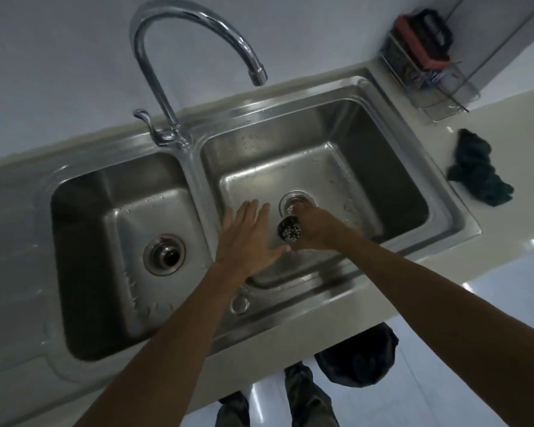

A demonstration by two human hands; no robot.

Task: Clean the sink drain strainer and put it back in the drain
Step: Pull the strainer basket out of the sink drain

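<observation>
My right hand [316, 228] grips the perforated metal drain strainer [289, 231] and holds it tilted, its holed bottom facing me, just above and in front of the right basin's drain [287, 202]. The drain ring shows partly behind the strainer and my fingers. My left hand [248, 238] is flat and open, fingers spread, hovering right beside the strainer on its left, holding nothing. Both hands are inside the right basin [367, 167] of the steel double sink.
The left basin [84, 241] has its own dark drain [164, 254]. A tall curved faucet [179, 50] arches over the divider, no water running. A dark cloth [478, 169] lies on the counter at right, behind it a wire rack [429, 69] with a sponge.
</observation>
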